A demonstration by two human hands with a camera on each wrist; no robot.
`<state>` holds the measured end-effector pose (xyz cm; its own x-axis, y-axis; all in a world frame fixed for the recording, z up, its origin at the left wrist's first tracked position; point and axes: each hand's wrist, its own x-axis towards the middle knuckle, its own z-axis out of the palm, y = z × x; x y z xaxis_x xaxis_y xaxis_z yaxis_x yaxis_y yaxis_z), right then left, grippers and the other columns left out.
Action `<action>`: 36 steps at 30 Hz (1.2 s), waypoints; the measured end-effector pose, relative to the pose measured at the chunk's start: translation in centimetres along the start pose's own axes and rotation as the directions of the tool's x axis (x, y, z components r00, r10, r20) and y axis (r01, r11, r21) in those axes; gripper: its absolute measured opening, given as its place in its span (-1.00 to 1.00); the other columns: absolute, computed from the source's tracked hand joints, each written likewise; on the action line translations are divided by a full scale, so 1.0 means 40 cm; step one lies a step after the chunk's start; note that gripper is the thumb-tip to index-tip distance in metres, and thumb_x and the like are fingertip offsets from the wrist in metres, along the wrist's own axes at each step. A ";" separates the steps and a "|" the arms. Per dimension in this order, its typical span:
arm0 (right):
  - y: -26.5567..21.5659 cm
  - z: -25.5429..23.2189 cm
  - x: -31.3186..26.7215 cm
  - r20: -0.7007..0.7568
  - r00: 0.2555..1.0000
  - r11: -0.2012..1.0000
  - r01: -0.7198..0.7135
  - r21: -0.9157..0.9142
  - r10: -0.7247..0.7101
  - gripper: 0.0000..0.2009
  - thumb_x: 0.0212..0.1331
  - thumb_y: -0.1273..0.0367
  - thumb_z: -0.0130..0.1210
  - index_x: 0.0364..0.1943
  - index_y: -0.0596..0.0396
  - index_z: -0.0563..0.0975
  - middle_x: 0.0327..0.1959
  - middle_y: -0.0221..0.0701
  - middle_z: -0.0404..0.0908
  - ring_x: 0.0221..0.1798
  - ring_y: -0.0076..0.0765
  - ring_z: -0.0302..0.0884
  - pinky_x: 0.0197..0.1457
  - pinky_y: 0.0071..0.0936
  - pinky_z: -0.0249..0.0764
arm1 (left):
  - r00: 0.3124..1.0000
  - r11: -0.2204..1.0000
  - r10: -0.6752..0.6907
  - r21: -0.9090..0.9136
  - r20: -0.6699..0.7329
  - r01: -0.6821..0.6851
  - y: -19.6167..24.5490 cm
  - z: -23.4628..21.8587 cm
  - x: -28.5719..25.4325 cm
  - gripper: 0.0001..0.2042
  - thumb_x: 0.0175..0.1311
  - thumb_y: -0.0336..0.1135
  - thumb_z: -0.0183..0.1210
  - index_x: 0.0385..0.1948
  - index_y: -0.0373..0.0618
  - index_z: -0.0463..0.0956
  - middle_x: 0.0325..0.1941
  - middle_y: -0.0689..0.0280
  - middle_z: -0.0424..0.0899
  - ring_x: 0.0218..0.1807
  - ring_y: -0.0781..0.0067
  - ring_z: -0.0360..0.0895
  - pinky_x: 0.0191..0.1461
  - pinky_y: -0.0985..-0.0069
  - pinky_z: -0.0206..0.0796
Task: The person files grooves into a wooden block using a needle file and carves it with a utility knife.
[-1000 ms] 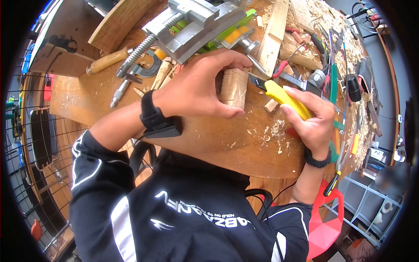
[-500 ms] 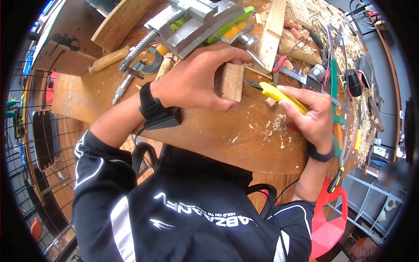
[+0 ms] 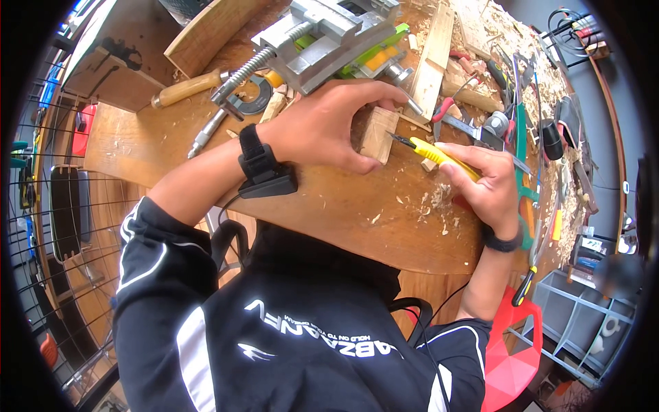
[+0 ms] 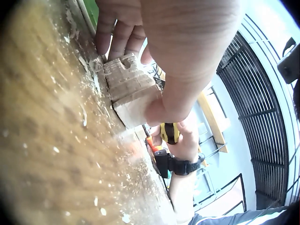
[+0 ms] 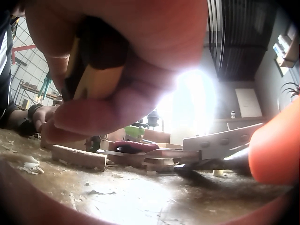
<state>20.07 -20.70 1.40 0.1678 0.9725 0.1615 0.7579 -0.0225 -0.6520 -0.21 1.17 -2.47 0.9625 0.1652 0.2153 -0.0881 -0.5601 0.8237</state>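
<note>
In the head view my left hand (image 3: 319,134) holds a small wooden block (image 3: 379,134) on the bench, thumb at its near end and fingers at its far end. The left wrist view shows notches cut into the block (image 4: 133,99). My right hand (image 3: 494,182) grips a yellow utility knife (image 3: 432,152), with the blade pointing left at the block's right side. In the right wrist view, fingers curl around the knife's yellow and black handle (image 5: 101,77), and the blade is hidden there.
A metal vise (image 3: 329,51) stands just beyond my left hand. Wood strips (image 3: 434,58), a caliper (image 3: 467,129) and a red-handled tool (image 3: 445,108) lie at the far right. Shavings (image 3: 436,199) litter the bench near the right hand. A micrometer (image 3: 255,103) lies left of the vise.
The block has turned so its far end leans right, and my left hand has shifted slightly right with it. The knife has rolled in my right hand, its blade now showing narrower.
</note>
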 end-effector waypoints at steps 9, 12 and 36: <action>0.006 0.016 0.002 0.007 0.998 0.997 -0.063 0.045 0.062 -0.74 0.25 0.39 0.30 -0.03 0.23 0.73 -0.28 -0.19 0.81 -0.33 -0.39 0.78 -0.21 -0.49 0.60 | 0.999 1.000 0.026 -0.014 0.024 -0.026 -0.008 -0.008 0.000 -0.21 -0.08 -0.42 0.49 0.34 -0.17 0.40 0.24 0.19 0.59 0.28 0.36 0.54 0.36 0.41 0.39; 0.009 0.019 0.002 -0.011 0.997 0.995 -0.070 0.072 0.071 -0.74 0.27 0.39 0.28 -0.03 0.25 0.72 -0.27 -0.20 0.82 -0.32 -0.38 0.79 -0.19 -0.50 0.61 | 0.999 0.999 0.040 -0.021 0.021 -0.040 -0.012 -0.007 0.000 -0.20 -0.09 -0.41 0.50 0.35 -0.17 0.39 0.22 0.19 0.60 0.27 0.35 0.54 0.34 0.42 0.39; 0.019 0.003 -0.002 0.055 0.986 0.977 -0.163 0.141 0.157 -0.74 0.30 0.40 0.27 0.00 0.26 0.72 -0.35 -0.26 0.81 -0.35 -0.47 0.77 -0.23 -0.57 0.59 | 0.999 0.999 0.048 -0.004 -0.006 -0.048 -0.015 0.001 0.001 -0.18 -0.13 -0.42 0.51 0.35 -0.15 0.40 0.17 0.16 0.62 0.25 0.30 0.57 0.38 0.39 0.40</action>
<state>20.57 -20.78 0.79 0.2497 0.9682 0.0165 0.6238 -0.1478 -0.7674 -0.11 1.51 -2.99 0.9555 0.1430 0.2579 -0.1354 -0.5642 0.8145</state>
